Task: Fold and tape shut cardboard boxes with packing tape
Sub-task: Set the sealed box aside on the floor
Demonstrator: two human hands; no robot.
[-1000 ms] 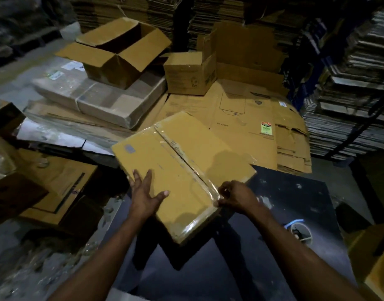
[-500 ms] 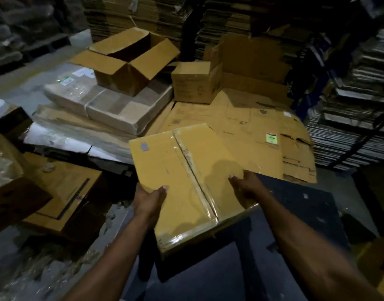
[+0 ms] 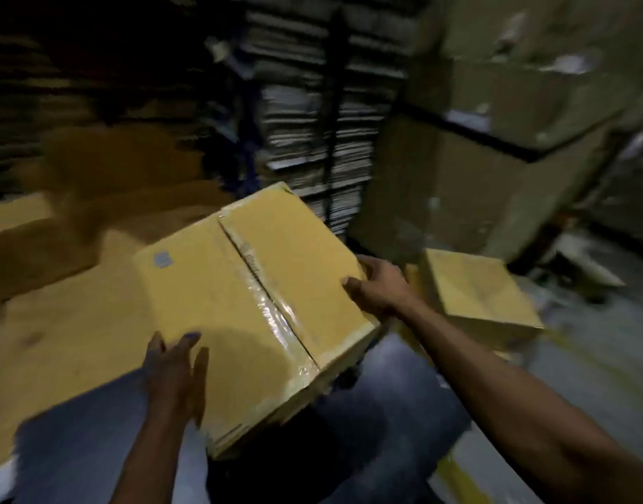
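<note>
The right hand [image 3: 376, 285] is gripping the box [image 3: 247, 307] at its right edge; the left hand [image 3: 174, 361] is lying flat, fingers straight, on its near corner. Seam taped, the box is being carried off, likely toward the second box [image 3: 476, 289]; setting it down squarely comes next.

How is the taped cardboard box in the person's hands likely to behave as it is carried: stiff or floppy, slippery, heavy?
The taped box probably stays stiff: its flaps lie flat under glossy tape. It seems fairly light, since the right hand grips only one edge while the left hand rests flat. The shiny tape may be slippery.
</note>
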